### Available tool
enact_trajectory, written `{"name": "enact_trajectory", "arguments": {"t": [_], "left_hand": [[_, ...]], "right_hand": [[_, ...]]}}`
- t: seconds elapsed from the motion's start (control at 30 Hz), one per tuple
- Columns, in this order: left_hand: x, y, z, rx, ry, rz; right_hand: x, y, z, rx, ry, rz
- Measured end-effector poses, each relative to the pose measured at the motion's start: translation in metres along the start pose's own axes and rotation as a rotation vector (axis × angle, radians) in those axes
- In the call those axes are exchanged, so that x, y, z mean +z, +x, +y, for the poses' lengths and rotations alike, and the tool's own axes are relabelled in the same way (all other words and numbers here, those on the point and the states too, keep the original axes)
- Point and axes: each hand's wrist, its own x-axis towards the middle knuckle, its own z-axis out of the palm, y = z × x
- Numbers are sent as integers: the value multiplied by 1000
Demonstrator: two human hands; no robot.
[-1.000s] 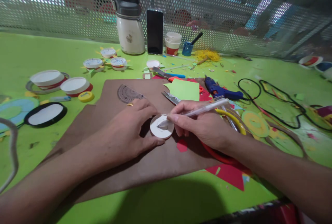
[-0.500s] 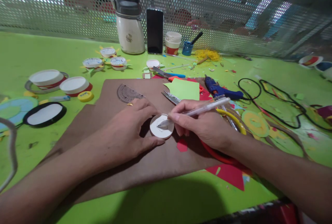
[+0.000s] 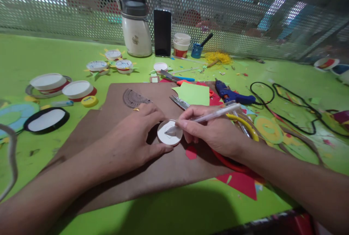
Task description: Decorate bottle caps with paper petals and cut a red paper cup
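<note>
A small white round lid [image 3: 169,138] lies on the brown cardboard [image 3: 120,187], with thin drawn lines on its face. My left hand [image 3: 144,133] grips the lid's left side between thumb and fingers. In my right hand [image 3: 201,126] is a clear-barrelled pen [image 3: 218,112], its tip on the lid's face. Just behind my right hand are a light green paper piece [image 3: 194,93] and the metal blades of scissors [image 3: 178,102]. A clear protractor [image 3: 133,98] lies beyond my left hand.
A blue glue gun [image 3: 234,95] with a looping black cord lies at the right. Along the back stand a white flask [image 3: 137,33], a phone [image 3: 162,33] and a blue paint pot [image 3: 196,51]. Several decorated lids [image 3: 97,67] sit at the back left. Red paper [image 3: 241,184] lies front right.
Almost nothing differs. The pen has shifted very slightly with my right hand; my left hand stays on the lid.
</note>
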Motion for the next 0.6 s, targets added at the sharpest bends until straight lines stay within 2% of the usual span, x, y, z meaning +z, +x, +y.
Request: {"name": "enact_trajectory", "arguments": {"t": [0.6], "left_hand": [[-1, 0, 1, -7, -5, -5]], "right_hand": [[-1, 0, 1, -22, 34, -2]]}}
